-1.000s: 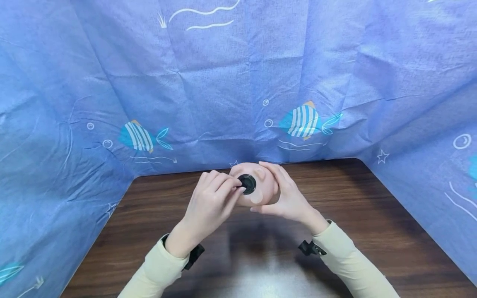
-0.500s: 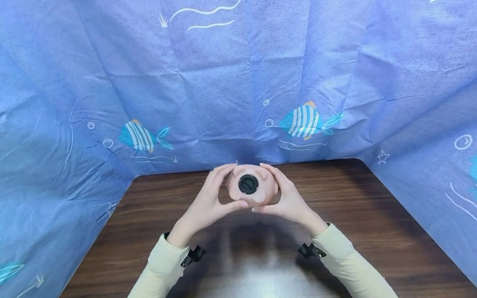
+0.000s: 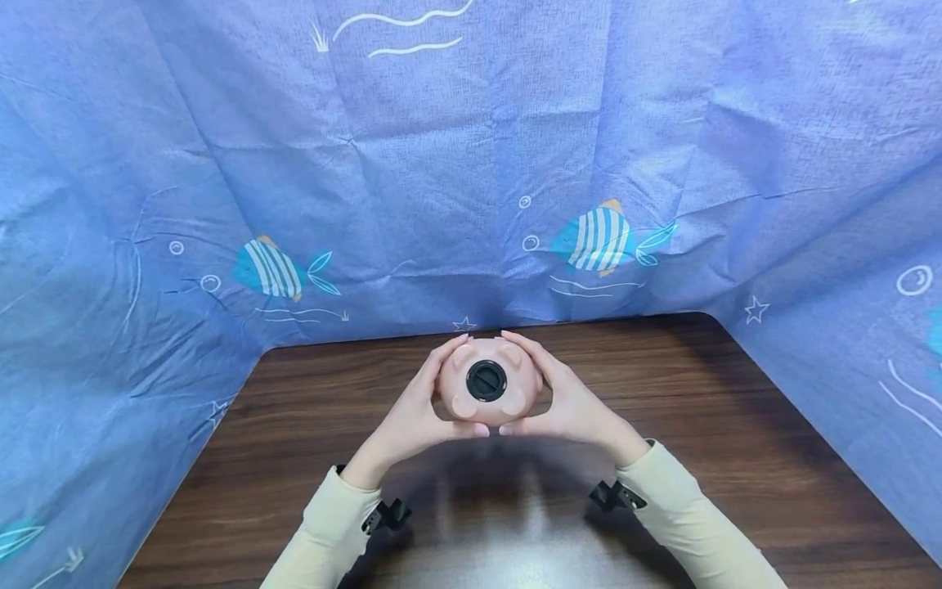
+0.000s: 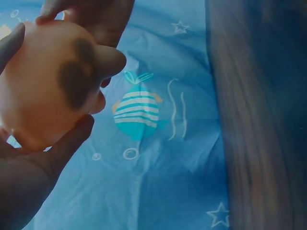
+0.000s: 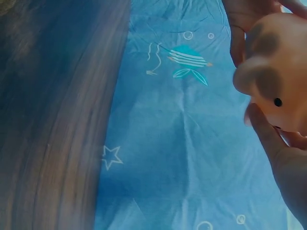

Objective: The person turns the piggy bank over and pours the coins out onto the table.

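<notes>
Relative to the frame one second earlier, the left hand (image 3: 412,413) no longer pinches the black round plug (image 3: 486,381); it now grips the side of the pink figure (image 3: 521,379). The right hand (image 3: 572,402) remains on the opposite side. Relative to the frame half a second earlier, both hands keep their grip, while the figure sits lower in the head view and stands more level.

The pink figure is located between the two hands, over the dark wooden table (image 3: 294,433) and in front of the blue fish-print curtain (image 3: 441,180). Both hands are part-closed to the width of the body: fingers curve over the far edge, thumbs lie along the near edge, and the thumb tips point at each other with a small gap between them.

The body is rounded and smooth. Its underside faces the head camera and carries four stubby, paler feet, one toward each corner. The plug is seated at the centre, glossy at the rim, with a diagonal bar across its recess. The right wrist view shows a small black dot (image 5: 278,102) on the body. Dark patches also appear there; their cause cannot be determined.
</notes>
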### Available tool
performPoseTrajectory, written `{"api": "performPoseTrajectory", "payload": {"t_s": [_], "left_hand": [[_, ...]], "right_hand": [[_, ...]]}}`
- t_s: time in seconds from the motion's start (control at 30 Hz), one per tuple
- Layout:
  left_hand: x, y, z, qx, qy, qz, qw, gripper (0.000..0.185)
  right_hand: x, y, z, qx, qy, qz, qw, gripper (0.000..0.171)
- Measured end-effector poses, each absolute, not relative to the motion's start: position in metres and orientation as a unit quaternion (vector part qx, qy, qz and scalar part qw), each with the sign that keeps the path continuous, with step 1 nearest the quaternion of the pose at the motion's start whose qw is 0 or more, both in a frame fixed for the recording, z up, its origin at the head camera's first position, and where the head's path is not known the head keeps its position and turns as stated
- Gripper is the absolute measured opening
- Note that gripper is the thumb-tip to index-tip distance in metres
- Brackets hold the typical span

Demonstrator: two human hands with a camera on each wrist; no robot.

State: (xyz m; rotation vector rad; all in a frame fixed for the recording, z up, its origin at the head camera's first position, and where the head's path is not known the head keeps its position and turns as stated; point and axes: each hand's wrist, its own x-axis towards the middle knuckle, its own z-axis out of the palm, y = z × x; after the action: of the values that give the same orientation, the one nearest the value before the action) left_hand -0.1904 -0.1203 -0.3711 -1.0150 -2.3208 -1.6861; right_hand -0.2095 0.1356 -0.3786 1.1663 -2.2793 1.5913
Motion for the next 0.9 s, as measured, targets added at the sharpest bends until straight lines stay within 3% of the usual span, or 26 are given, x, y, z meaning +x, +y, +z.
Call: {"api": "performPoseTrajectory", "payload": {"t_s": [0.13,0.23,0.3,0.47,0.57,0.9], "left_hand": [[-0.189,-0.118,-0.377,-0.322,-0.755,-0.568,0.067,0.109],[-0.189,-0.116,-0.382,-0.312,-0.756,-0.569,0.084,0.108],[-0.188,-0.115,-0.384,-0.303,-0.762,-0.564,0.098,0.108],[-0.190,-0.115,-0.387,-0.285,-0.773,-0.554,0.122,0.107],[-0.192,-0.115,-0.390,-0.286,-0.777,-0.545,0.133,0.107],[-0.197,-0.111,-0.398,-0.314,-0.790,-0.487,0.198,0.105]], "right_hand": [[-0.207,0.141,-0.371,0.397,-0.768,0.501,0.047,0.109],[-0.205,0.145,-0.363,0.407,-0.766,0.492,0.072,0.100],[-0.204,0.145,-0.358,0.409,-0.756,0.498,0.116,0.088],[-0.199,0.136,-0.349,0.401,-0.730,0.472,0.289,0.051],[-0.193,0.126,-0.347,0.403,-0.722,0.436,0.355,0.032],[-0.178,0.095,-0.352,0.351,-0.792,0.320,0.384,0.010]]}}
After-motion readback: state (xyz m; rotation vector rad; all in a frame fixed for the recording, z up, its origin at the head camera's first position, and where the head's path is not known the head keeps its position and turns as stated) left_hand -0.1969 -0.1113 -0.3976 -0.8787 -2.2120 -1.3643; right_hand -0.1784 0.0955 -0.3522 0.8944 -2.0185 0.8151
